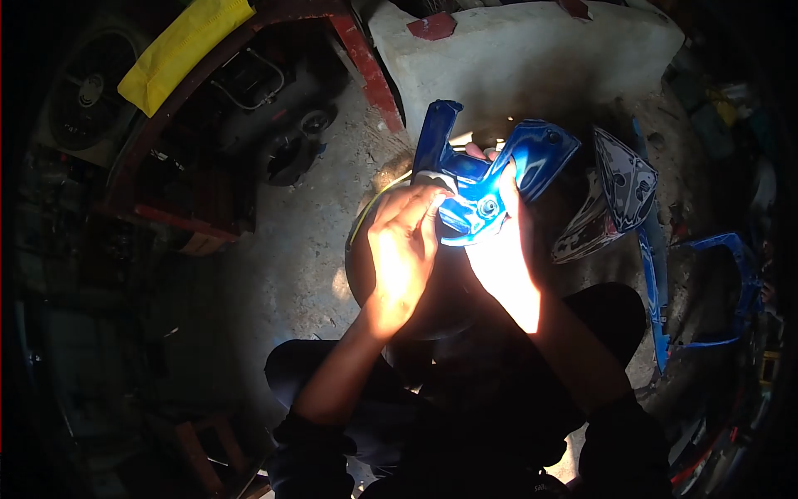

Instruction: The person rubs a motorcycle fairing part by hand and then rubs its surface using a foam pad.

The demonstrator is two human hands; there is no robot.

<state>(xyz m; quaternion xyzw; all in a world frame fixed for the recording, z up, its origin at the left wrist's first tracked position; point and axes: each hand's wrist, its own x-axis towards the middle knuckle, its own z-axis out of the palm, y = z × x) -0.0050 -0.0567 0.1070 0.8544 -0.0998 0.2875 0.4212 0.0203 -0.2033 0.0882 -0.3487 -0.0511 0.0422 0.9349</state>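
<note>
A glossy blue plastic motorcycle fairing panel is held up in front of me, tilted, above a dark round basin. My right hand grips its right side, the thumb lying on the front face and some fingertips showing behind. Pressed against the panel's left part is my left hand, closed in a pinch. A small pale piece of cloth or paper shows at its fingers; its exact kind cannot be made out. Strong sunlight washes out detail on both hands.
Right of me on the floor lie a patterned black-and-white panel, a long blue strip and a blue frame-like part. A pale wall block stands ahead. To the left are a red frame and yellow packet.
</note>
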